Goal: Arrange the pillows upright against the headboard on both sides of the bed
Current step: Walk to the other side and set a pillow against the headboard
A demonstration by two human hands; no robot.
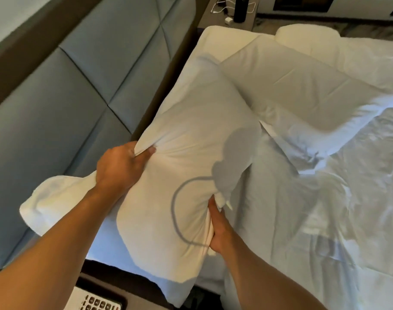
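**Both hands gripping a white pillow beside the headboard**

The left hand [118, 167] is bunching the fabric of the near pillow [186, 157] along its upper left edge, with the fingers [146, 153] pressed together and pinching a gathered fold of the case. The right hand [219, 229] is clutching the pillow's opposite long edge, its fingers curling behind the fabric and squeezing a crumpled bit of the case against the thumb. The pillow is lying lengthwise between the two hands, tilted rather than upright, with its far end reaching toward the padded grey headboard [79, 90] and its near end hanging over the bed's edge.

A second pillow [303, 95] is lying flat on the bed [325, 209], just beside the held one and touching it at the far corner. A third pillow [307, 39] is showing beyond it, near the top of the mattress. A crumpled white cloth [54, 198] is poking out under the left forearm, against the headboard.

At the far end, a counter [227, 16] is carrying a dark bottle [240, 8], a white charger [228, 20] and a cable [218, 6]. A remote control [99, 303] is lying at the bottom edge.
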